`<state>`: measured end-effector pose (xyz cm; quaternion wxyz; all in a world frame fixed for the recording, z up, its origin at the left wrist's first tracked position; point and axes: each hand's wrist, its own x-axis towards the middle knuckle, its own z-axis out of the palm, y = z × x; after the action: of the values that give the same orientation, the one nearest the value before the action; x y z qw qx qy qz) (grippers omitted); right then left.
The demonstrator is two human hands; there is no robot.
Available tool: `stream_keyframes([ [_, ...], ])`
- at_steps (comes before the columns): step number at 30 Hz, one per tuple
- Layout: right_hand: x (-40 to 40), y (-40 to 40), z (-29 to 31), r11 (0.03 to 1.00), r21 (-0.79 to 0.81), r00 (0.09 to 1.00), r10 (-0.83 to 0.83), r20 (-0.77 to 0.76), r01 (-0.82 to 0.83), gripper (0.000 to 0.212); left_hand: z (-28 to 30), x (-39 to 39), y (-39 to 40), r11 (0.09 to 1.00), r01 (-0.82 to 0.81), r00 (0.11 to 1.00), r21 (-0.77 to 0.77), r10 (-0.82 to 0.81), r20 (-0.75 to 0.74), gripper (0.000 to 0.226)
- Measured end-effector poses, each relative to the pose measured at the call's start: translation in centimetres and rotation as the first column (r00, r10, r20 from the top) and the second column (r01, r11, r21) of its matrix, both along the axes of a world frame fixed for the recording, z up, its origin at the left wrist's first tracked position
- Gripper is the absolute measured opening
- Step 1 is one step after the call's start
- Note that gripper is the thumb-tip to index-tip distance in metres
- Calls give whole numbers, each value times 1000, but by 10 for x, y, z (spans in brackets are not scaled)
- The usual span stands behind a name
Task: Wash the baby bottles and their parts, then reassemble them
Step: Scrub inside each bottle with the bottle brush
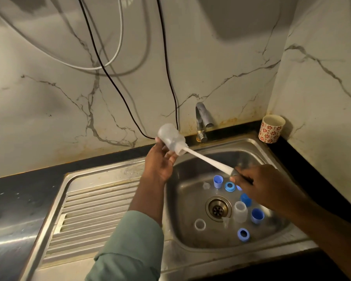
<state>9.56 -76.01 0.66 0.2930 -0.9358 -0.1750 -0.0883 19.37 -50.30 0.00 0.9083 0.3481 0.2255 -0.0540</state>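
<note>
Clearly, the washing is judged to be at an early stage. One clear baby bottle (171, 138) is held above the sink's left rim by the left hand (160, 163), fingers curled round its neck, while a white bottle brush (207, 161), its head inside that bottle, is gripped at the handle by the right hand (259, 185). No water is seen running from the tap (203, 120).

Loose parts lie in the sink basin (182, 236) around the drain: one second clear bottle (240, 211); three blue caps (218, 181); two blue collar rings (229, 186); one clear ring (200, 224); and two small clear pieces, possibly teats (206, 185). One further blue item is half hidden under the right hand. Rinsing and all reassembly are judged still to be done.
</note>
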Motion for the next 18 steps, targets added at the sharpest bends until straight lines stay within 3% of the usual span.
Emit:
stream_keyframes([
  [2, -1, 1, 0, 972, -235, 1000, -10, 25, 15, 19, 9, 3, 4, 995, 100, 994, 12, -99, -49, 70],
  [3, -2, 4, 0, 964, -264, 1000, -9, -10, 6, 20, 14, 5, 4, 992, 125, 991, 3, -125, -47, 80],
  [4, -4, 9, -1, 975, -221, 997, 7, -73, -23, 22, 20, 7, 3, 991, 131, 991, -13, -132, -36, 87],
  [5, -7, 14, 0, 997, -61, 980, 30, -195, -42, 25, 24, 7, 2, 992, 125, 992, -30, -126, -20, 87],
  [6, -9, 19, 2, 981, 196, 917, 70, -393, 9, 31, 27, 6, 2, 988, 137, 990, -66, -135, 26, 81],
  [7, -11, 21, 4, 888, 439, 760, 190, -621, 137, 33, 28, 4, 2, 972, 188, 978, -141, -172, 114, 73],
  [8, -14, 23, 6, 769, 577, 550, 367, -750, 275, 35, 28, 1, 3, 941, 246, 953, -231, -192, 233, 66],
  [9, -17, 22, 6, 683, 634, 399, 502, -768, 361, 40, 30, -1, 3, 911, 290, 926, -294, -189, 327, 64],
  [10, -19, 22, 4, 648, 659, 343, 562, -753, 382, 43, 33, -3, 4, 901, 306, 909, -308, -181, 376, 65],
  [11, -19, 23, 3, 637, 675, 357, 573, -738, 372, 44, 38, -1, 4, 908, 321, 897, -270, -199, 395, 68],
  [13, -16, 26, 3, 658, 665, 483, 480, -732, 353, 39, 40, 6, 2, 964, 262, 922, -53, -234, 310, 68],
  [14, -15, 26, 4, 689, 640, 571, 390, -722, 339, 35, 39, 8, 3, 984, 160, 966, 83, -174, 190, 61],
  [16, -12, 24, 4, 781, 562, 761, 183, -623, 272, 22, 28, 8, 10, 943, -104, 995, 316, 101, 27, 42],
  [18, -7, 20, -1, 912, 385, 912, 30, -410, 144, 21, 26, 3, 11, 965, -126, 991, 232, 131, -6, 55],
])
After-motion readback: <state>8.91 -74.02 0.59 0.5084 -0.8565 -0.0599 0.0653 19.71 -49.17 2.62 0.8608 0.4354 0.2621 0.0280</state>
